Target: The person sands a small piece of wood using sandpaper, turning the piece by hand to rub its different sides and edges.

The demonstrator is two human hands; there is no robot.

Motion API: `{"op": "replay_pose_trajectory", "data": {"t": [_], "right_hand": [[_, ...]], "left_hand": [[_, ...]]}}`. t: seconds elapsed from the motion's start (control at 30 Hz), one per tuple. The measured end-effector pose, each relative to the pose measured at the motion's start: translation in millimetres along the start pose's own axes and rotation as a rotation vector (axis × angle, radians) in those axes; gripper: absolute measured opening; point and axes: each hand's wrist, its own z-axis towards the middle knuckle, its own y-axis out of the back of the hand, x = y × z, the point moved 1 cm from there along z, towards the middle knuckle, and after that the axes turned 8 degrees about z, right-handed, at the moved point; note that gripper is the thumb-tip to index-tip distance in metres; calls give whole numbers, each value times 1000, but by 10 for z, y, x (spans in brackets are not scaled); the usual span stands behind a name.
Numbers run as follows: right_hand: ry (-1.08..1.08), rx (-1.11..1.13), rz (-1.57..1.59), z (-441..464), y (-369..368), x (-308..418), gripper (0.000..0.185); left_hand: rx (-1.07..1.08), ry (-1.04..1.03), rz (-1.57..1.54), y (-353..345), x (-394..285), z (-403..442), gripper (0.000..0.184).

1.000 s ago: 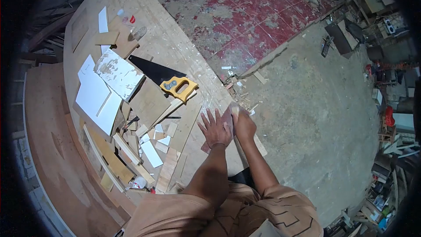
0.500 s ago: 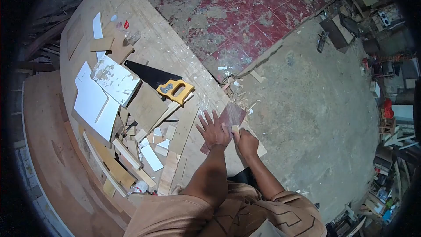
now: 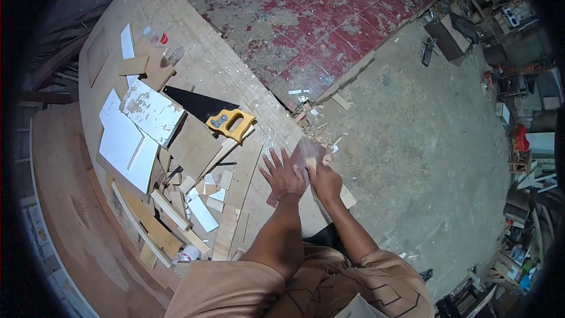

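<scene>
A reddish-brown sheet that looks like sandpaper (image 3: pixel 307 148) lies at the edge of the wooden worktable (image 3: pixel 252 187). My left hand (image 3: pixel 286 178) presses flat on it with the fingers spread. Close beside, my right hand (image 3: pixel 327 184) is closed around a small pale wood piece (image 3: pixel 311 164) whose tip rests against the sheet. Most of that piece is hidden by my fingers. To the left of both hands lies a handsaw (image 3: pixel 231 123) with a yellow handle and a black blade.
White panels (image 3: pixel 120 147), a paint-flaked board (image 3: pixel 152 112) and wood offcuts (image 3: pixel 170 207) crowd the table's left side. A clear bottle (image 3: pixel 170 55) lies farther back. Beyond the table edge are a concrete floor (image 3: pixel 406 159) and worn red tiles (image 3: pixel 318 29).
My right hand has slid a short way forward along the sheet with the wood piece. My left hand stays flat in place. The view has shifted slightly.
</scene>
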Motion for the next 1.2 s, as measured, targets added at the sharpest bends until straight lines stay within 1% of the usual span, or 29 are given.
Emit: {"op": "replay_pose_trajectory", "data": {"t": [0.07, 0.13, 0.27, 0.37, 0.5, 0.57, 0.6, 0.67, 0.8, 0.9, 0.97, 1.03, 1.1, 1.2], "right_hand": [[65, -2, -47, -171, 30, -76, 45], [49, 21, -63, -64, 4, -75, 45], [83, -113, 1, 555, -62, 159, 47], [92, -105, 30, 886, -24, 304, 48], [80, -143, 31, 605, -39, 216, 47], [11, -68, 48, 226, -2, 109, 48], [7, -66, 48, 55, 31, 54, 48], [-17, 31, -5, -162, 85, -11, 49], [17, 21, -4, -19, 90, 23, 50], [-38, -42, 30, 429, -21, 187, 49], [44, -179, 110, 681, -69, 272, 49], [41, -177, 114, 784, -80, 308, 49], [36, -180, 116, 743, -110, 275, 48], [-12, -137, 88, 328, -76, 143, 48]], "left_hand": [[7, 4, -2, 14, 4, 5, 72], [13, 4, -5, 12, -7, 5, 72], [6, 2, 9, -47, 12, 15, 72], [10, -10, 0, -73, 20, 18, 72], [20, -22, -28, -62, 30, 17, 72], [26, -13, -15, -17, 11, 10, 72], [28, 3, -4, -4, 3, 11, 72], [20, 4, -6, -34, -4, 27, 72], [9, 0, -13, -26, 12, 7, 71], [16, -16, -46, -40, 18, 18, 71], [4, -20, -36, -69, 30, 30, 71], [-1, -27, -24, -72, 27, 12, 71], [27, -17, -25, -27, 18, 19, 71], [10, -17, -70, -31, 21, 5, 72]]}}
